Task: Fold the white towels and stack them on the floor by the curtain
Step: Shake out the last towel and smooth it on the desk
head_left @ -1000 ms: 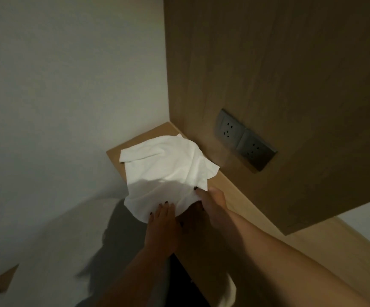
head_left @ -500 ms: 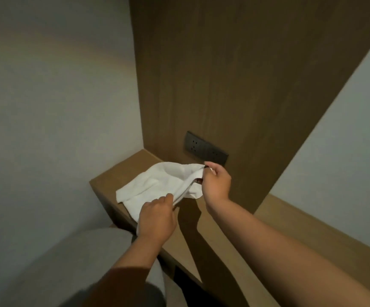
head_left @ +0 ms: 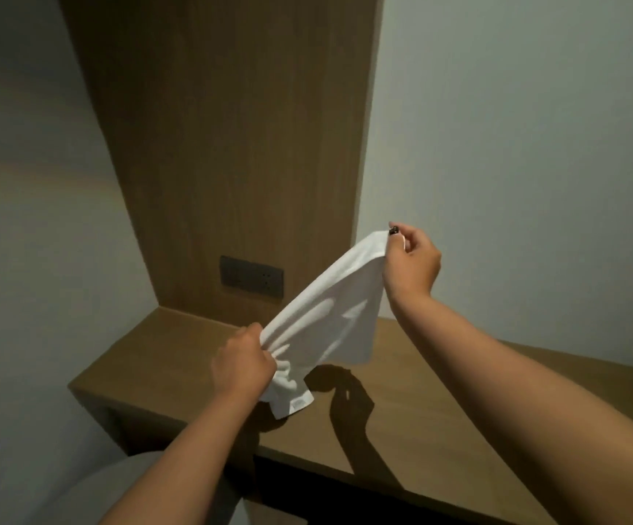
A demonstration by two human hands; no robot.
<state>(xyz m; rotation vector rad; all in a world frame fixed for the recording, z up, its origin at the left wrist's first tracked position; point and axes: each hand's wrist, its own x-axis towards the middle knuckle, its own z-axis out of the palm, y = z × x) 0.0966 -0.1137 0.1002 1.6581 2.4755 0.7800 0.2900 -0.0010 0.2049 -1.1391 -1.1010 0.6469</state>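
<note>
Between both hands [head_left: 242, 367], white towel [head_left: 330, 316]

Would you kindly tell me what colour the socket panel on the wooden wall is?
Dark grey to black, seen in the head view: the socket panel sits on the brown wooden wall.

Dim room, warm light. Tall wood panel [head_left: 227, 145] runs up the middle w/ a dark socket plate [head_left: 251, 276] low on it. Pale grey walls [head_left: 515, 126] either side. Wood table [head_left: 402, 441] below, hard shadows across its top.
</note>
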